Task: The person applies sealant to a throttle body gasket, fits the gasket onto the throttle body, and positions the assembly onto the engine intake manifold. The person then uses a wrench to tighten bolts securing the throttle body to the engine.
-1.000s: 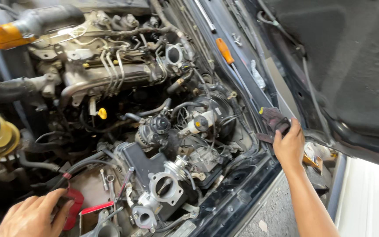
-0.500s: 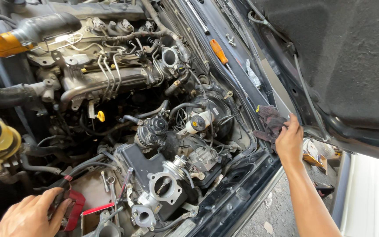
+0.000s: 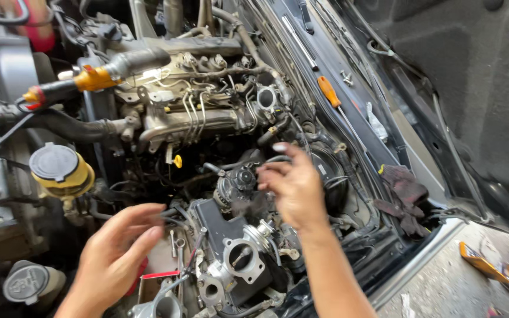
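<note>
1. The right hand (image 3: 294,187) is hovering over the middle of the engine bay, fingers loosely spread and holding nothing; it is blurred.
2. The left hand (image 3: 115,253) is reaching in from 7 o'clock, fingers wide and empty, fingertips pointing toward 2 o'clock.
3. Between the two hands, at 6 o'clock of the right hand, the throttle body (image 3: 241,258) with its round opening is sitting on the engine, nearest to both hands yet touched by neither.
4. A dark alternator-like part (image 3: 235,181) is sitting just at 9 o'clock of the right hand, partly covered by its fingers.
5. A yellow dipstick handle (image 3: 177,161) is showing at 10 o'clock of it.
6. A yellow reservoir with a grey cap (image 3: 60,168) is standing at 11 o'clock of the left hand.
7. A dark rag (image 3: 403,194) is lying on the fender edge at 3 o'clock of the right hand, well apart.
8. An orange-handled screwdriver (image 3: 329,92) is resting near the cowl at 1 o'clock.
9. A red-handled tool (image 3: 161,274) is lying just beside the left hand.
</note>
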{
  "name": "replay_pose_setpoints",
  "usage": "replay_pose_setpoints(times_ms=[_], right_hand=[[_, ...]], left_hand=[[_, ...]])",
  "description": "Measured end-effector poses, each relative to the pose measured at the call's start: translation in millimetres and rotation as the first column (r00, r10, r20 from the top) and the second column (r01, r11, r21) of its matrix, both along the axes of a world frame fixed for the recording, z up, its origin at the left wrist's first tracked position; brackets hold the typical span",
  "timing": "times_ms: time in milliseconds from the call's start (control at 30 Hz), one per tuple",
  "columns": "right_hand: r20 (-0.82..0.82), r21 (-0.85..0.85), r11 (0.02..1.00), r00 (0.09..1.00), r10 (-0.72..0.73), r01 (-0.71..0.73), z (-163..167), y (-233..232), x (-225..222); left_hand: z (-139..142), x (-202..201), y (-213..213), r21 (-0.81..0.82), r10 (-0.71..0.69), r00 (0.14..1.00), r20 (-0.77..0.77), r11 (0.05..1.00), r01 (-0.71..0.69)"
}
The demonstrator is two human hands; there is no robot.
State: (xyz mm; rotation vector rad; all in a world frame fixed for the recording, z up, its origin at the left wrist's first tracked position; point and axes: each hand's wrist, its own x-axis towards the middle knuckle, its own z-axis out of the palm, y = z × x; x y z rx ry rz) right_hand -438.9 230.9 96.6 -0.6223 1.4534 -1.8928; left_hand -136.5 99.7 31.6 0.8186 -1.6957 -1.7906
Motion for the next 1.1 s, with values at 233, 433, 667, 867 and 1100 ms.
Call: replay_pose_setpoints(times_ms=[233, 433, 667, 867, 1100], right_hand=[[0.097, 0.08, 0.98, 0.98, 0.174, -0.182, -48, -37, 78], [-0.073, 0.098, 0.985, 0.986, 0.149, -0.142, -58, -30, 78], [0.062, 0.146, 0.966, 0.976, 0.208, -0.215, -54, -30, 86], [0.078, 0.158, 0.964, 0.976, 0.204, -0.214, -52, -26, 82], [0.024, 0.181, 0.963, 0.98, 0.199, -0.2, -52, -24, 80]], left_hand=[[-33, -57, -12, 0.414, -0.136, 0.688, -0.713, 0.71, 0.57], [-55, -47, -21, 0.471, -0.13, 0.701, -0.701, 0.653, 0.593], [-39, -38, -20, 0.597, -0.171, 0.767, -0.619, 0.533, 0.6], [-43, -40, -20, 0.548, -0.193, 0.714, -0.673, 0.517, 0.657], [-50, -49, -14, 0.484, -0.192, 0.729, -0.658, 0.633, 0.604]])
